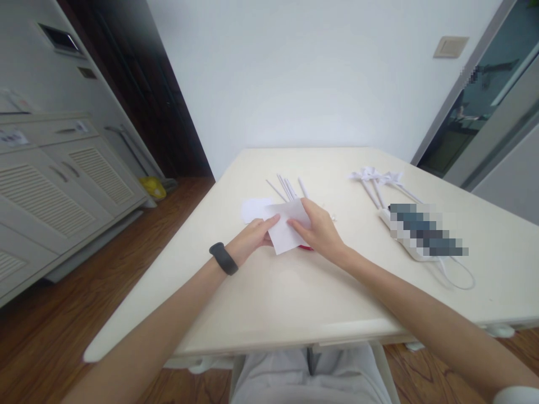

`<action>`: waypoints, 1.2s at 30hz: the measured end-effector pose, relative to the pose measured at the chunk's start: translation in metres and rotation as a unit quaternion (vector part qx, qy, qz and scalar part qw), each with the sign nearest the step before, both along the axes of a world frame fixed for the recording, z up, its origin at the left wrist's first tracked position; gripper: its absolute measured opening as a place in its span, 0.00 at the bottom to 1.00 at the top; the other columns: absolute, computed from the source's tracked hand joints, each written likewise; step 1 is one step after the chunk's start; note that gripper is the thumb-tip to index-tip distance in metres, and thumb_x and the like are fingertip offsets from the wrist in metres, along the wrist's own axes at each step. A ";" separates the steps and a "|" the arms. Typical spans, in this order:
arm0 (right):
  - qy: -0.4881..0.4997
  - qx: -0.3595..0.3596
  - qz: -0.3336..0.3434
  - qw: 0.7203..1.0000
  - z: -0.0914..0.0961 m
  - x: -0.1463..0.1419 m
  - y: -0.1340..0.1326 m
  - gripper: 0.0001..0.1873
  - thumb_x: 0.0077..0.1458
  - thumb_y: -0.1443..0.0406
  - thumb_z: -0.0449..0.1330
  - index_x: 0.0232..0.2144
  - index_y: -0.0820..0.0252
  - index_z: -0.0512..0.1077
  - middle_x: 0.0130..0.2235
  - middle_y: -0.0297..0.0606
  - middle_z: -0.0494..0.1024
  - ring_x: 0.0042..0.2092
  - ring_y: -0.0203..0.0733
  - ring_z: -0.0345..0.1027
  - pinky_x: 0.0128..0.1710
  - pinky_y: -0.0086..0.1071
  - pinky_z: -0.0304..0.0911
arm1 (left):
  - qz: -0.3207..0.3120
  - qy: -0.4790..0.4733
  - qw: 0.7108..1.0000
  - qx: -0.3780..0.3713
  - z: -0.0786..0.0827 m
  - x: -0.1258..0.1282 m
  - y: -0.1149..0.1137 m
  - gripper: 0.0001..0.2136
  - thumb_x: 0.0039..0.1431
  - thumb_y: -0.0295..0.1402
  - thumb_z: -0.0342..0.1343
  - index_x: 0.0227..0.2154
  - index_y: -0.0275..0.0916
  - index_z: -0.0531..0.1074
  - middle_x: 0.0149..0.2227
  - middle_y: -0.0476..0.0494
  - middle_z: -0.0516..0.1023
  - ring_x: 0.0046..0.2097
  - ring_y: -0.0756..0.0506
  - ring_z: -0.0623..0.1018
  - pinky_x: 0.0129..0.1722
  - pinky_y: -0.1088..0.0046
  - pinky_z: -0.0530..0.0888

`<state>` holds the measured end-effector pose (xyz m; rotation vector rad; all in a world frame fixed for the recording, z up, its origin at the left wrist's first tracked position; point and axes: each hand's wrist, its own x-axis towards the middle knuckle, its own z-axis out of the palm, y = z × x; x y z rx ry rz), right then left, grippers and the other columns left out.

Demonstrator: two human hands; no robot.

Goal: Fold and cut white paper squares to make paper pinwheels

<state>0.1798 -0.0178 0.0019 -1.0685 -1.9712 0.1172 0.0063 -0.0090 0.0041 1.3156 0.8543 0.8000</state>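
A white sheet of paper is held between both hands above the table. My left hand, with a dark band on its wrist, pinches the sheet's left edge, thumb on top. My right hand grips its right side, thumb lying on the upper face. Part of a red object shows beneath the sheet near my right hand; its kind is hidden. Behind the hands lie several thin white paper sticks. Another piece of white paper rests flat just beyond my left hand.
Several white paper flowers on stems lie at the back right of the table. Nearer stands a white device, partly blurred out, with a white cable. A wall borders the table's far edge.
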 end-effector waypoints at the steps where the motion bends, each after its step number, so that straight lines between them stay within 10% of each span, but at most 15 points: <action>1: -0.012 0.016 0.003 1.000 0.000 0.000 0.000 0.04 0.54 0.67 0.52 0.31 0.56 0.58 0.31 0.37 0.67 0.33 0.42 0.62 0.30 0.33 0.58 | 0.000 -0.005 1.000 -0.005 0.000 0.000 0.000 0.20 0.54 0.46 0.51 0.40 0.33 0.73 0.39 0.36 0.78 0.41 0.40 0.77 0.44 0.62 0.71; 22: -0.231 0.124 0.028 0.965 -0.002 0.014 0.006 0.34 0.48 0.81 0.46 0.53 0.46 0.61 0.52 0.39 0.64 0.44 0.41 0.62 0.27 0.27 0.57 | 0.003 -0.071 0.997 -0.003 0.003 -0.003 0.003 0.16 0.58 0.40 0.48 0.46 0.40 0.68 0.44 0.41 0.75 0.39 0.44 0.76 0.37 0.66 0.73; 36: -0.298 0.129 0.037 0.945 0.001 0.022 0.016 0.35 0.48 0.81 0.45 0.56 0.50 0.57 0.56 0.42 0.59 0.48 0.45 0.60 0.34 0.35 0.63 | 0.001 -0.037 0.999 0.034 0.003 -0.005 0.005 0.13 0.51 0.32 0.58 0.41 0.38 0.72 0.41 0.42 0.75 0.39 0.47 0.75 0.41 0.71 0.70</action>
